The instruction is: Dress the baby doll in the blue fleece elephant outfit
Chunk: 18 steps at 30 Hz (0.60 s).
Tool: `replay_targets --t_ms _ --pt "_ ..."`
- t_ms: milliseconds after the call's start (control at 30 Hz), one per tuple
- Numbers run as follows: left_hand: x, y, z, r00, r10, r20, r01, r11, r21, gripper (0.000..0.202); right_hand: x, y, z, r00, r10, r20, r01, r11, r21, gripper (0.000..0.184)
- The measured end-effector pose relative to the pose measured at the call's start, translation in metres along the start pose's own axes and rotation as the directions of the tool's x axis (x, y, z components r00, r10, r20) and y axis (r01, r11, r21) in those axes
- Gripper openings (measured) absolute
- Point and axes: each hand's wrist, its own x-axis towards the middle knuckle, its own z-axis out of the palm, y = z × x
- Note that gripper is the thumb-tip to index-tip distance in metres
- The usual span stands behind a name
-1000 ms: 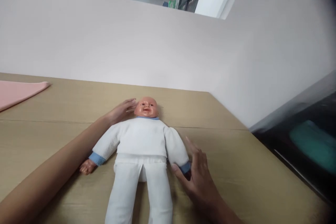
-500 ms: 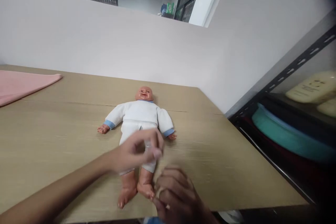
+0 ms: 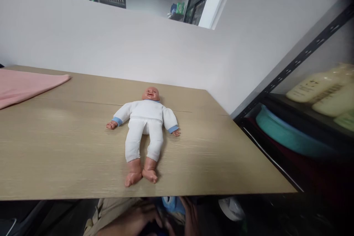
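Observation:
A baby doll (image 3: pixel 146 118) in a white top and white trousers with blue cuffs lies on its back on the wooden table (image 3: pixel 69 155), arms spread and bare feet towards me. Below the table's front edge, at my lap, my left hand (image 3: pixel 143 215) is blurred and partly cut off by the frame. My right hand (image 3: pixel 190 212) is there too, at the right side of a light blue cloth-like item (image 3: pixel 174 205). Dim light and motion hide the fingers of both hands. Whether either hand grips the blue item is unclear.
A pink cloth (image 3: pixel 27 84) lies at the table's left. To the right, a dark metal shelf (image 3: pixel 293 66) holds a teal basin (image 3: pixel 287 132) and pale yellow bottles (image 3: pixel 312 86). A white wall (image 3: pixel 124 44) runs behind the table. A whitish object (image 3: pixel 231 208) shows below the table.
Both hands have moved from above the doll's legs and feet down below the table edge. The doll's legs are now in full view. The camera view has shifted slightly.

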Motion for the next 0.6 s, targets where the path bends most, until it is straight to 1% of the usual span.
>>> replay_targets --t_ms 33,67,100,133,167,200,233,267,300,333,367,400,433,467,500,533,567,600 --pt "-0.008 -0.012 0.004 0.991 -0.103 -0.089 0.104 0.994 0.012 0.036 -0.002 0.005 0.008 0.999 0.014 0.032 -0.013 1.0 -0.018 0.069" --pt "-0.017 -0.021 0.006 0.963 -0.204 -0.175 0.208 0.978 0.003 0.037 -0.002 0.007 0.012 0.997 0.031 0.074 -0.029 0.999 -0.026 0.064" --pt "-0.026 -0.028 0.007 0.93 -0.28 -0.238 0.285 0.958 -0.013 0.045 0.001 0.005 0.014 0.991 0.059 0.119 -0.058 0.998 -0.016 0.053" --pt "-0.034 -0.033 0.008 0.896 -0.331 -0.296 0.337 0.941 -0.033 0.055 0.006 -0.002 0.013 0.974 0.073 0.216 -0.081 0.996 0.027 0.046" --pt "-0.041 -0.037 0.008 0.863 -0.369 -0.345 0.371 0.926 -0.061 0.063 0.014 -0.012 0.008 0.941 0.096 0.326 -0.131 0.988 0.087 0.045" --pt "-0.045 -0.038 0.007 0.836 -0.394 -0.382 0.388 0.916 -0.095 0.072 0.023 -0.026 0.001 0.913 0.096 0.396 -0.176 0.97 0.17 0.048" --pt "-0.047 -0.039 0.006 0.812 -0.418 -0.407 0.397 0.907 -0.139 0.079 0.032 -0.041 -0.008 0.872 0.052 0.487 -0.201 0.945 0.259 0.051" --pt "-0.047 -0.04 0.004 0.794 -0.447 -0.413 0.404 0.894 -0.192 0.085 0.04 -0.056 -0.017 0.831 -0.058 0.553 -0.17 0.92 0.353 0.046" --pt "-0.046 -0.04 0.003 0.781 -0.481 -0.398 0.411 0.876 -0.252 0.09 0.046 -0.068 -0.027 0.772 -0.225 0.595 -0.095 0.884 0.457 0.039" --pt "-0.044 -0.04 0.001 0.776 -0.513 -0.367 0.417 0.854 -0.312 0.095 0.05 -0.077 -0.036 0.703 -0.348 0.62 -0.06 0.839 0.54 0.036" --pt "-0.042 -0.041 0.0 0.777 -0.538 -0.328 0.42 0.83 -0.366 0.099 0.052 -0.08 -0.044 0.651 -0.414 0.636 -0.061 0.807 0.587 0.039" --pt "-0.04 -0.042 -0.001 0.78 -0.551 -0.296 0.418 0.811 -0.41 0.102 0.05 -0.079 -0.05 0.634 -0.424 0.647 -0.08 0.796 0.6 0.045" --pt "-0.037 -0.043 -0.001 0.782 -0.555 -0.283 0.408 0.8 -0.441 0.107 0.047 -0.072 -0.054 0.664 -0.359 0.656 -0.123 0.813 0.57 0.055" --pt "-0.034 -0.045 0.0 0.783 -0.551 -0.288 0.393 0.798 -0.457 0.112 0.041 -0.062 -0.056 0.726 -0.236 0.646 -0.17 0.849 0.501 0.065" --pt "-0.032 -0.046 0.0 0.78 -0.544 -0.31 0.375 0.802 -0.464 0.117 0.035 -0.049 -0.056 0.796 -0.074 0.6 -0.224 0.886 0.406 0.066" --pt "-0.03 -0.048 0.002 0.773 -0.536 -0.339 0.358 0.81 -0.464 0.121 0.029 -0.035 -0.054 0.851 0.127 0.509 -0.318 0.896 0.309 0.061" --pt "-0.028 -0.049 0.003 0.766 -0.529 -0.365 0.346 0.818 -0.46 0.124 0.023 -0.023 -0.051 0.854 0.305 0.421 -0.432 0.867 0.248 0.063" --pt "-0.028 -0.049 0.004 0.758 -0.524 -0.389 0.34 0.825 -0.45 0.125 0.019 -0.012 -0.048 0.811 0.441 0.384 -0.545 0.809 0.222 0.063"
